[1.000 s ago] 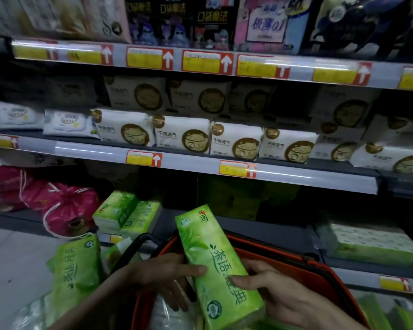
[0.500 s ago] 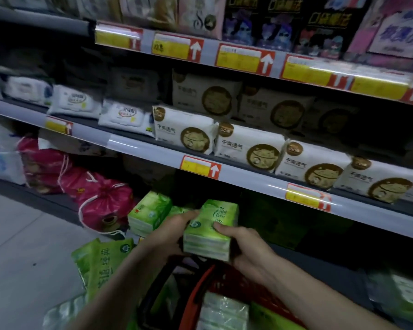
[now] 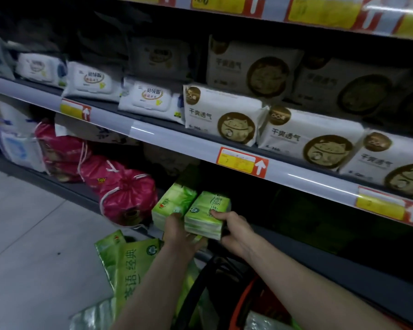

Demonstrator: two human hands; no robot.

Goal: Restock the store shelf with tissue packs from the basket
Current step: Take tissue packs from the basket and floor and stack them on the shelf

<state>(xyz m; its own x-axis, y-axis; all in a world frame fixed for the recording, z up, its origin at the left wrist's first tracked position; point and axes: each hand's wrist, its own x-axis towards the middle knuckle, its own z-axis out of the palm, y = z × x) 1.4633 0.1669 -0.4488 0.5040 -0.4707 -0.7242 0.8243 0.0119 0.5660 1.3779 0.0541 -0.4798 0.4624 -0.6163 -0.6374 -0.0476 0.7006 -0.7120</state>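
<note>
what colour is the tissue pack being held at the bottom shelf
The tissue pack is light green with darker green lettering; the head view shows it best.

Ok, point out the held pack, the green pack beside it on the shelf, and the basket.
held pack (image 3: 206,210): head view, its green top face.
shelf pack (image 3: 171,201): head view, its top face, left of the held one.
basket (image 3: 247,303): head view, its orange rim.
</note>
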